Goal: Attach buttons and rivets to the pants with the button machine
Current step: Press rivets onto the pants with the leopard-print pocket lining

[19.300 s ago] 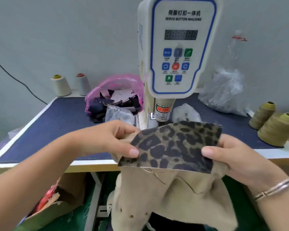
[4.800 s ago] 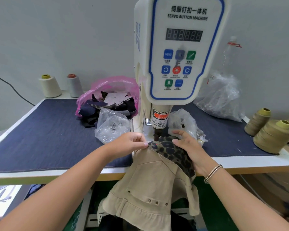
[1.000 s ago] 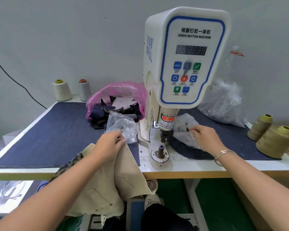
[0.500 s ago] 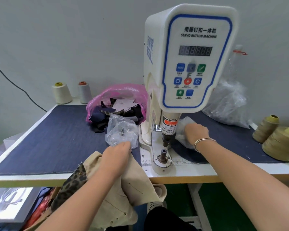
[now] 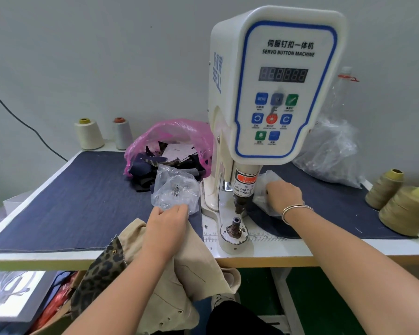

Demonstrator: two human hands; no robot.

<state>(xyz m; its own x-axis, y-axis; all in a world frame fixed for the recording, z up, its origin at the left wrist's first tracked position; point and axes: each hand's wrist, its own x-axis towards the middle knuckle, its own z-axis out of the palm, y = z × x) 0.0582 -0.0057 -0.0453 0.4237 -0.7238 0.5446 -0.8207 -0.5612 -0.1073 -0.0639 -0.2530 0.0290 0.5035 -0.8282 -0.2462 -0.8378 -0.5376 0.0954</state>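
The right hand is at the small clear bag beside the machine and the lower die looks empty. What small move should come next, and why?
Probably take one piece out of the small clear bag with the right hand and set it on the lower die. The die stands bare, and the left hand rests on the pants, off to its left.

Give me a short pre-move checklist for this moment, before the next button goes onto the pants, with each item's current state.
1. Lower die free of fabric: ok, nothing lies on it.
2. Pants under the punch: not ok, they lie at the table edge, left of the die.
3. Left hand controlling the pants: ok, it rests on them.
4. Right hand has a button: cannot tell, it is at the clear bag; fingers hidden.
5. Hands away from the punch: ok, both sit to its sides.
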